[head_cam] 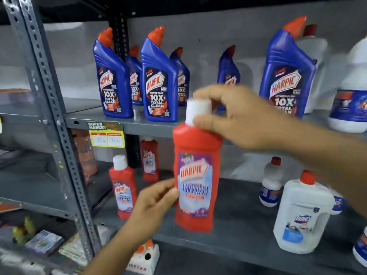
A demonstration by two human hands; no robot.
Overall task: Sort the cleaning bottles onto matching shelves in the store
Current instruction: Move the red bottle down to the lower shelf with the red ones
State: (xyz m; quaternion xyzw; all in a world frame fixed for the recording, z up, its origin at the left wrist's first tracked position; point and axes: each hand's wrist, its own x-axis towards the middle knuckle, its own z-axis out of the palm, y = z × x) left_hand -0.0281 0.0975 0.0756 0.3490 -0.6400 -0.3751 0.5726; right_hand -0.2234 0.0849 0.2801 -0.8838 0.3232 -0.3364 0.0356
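Observation:
A red Harpic bottle with a white cap hangs upright in the air before the shelves. My right hand grips it around the cap and neck. My left hand touches its lower left side with the fingertips. Two more red Harpic bottles stand on the lower shelf at the left. Several blue Harpic bottles with red caps stand on the upper shelf. White Domex bottles with red caps stand at the lower shelf's right.
A large white jug stands on the upper shelf at far right. A yellow price tag hangs on the upper shelf's edge. A grey perforated upright runs down the left. Small packets and a white box lie lower down.

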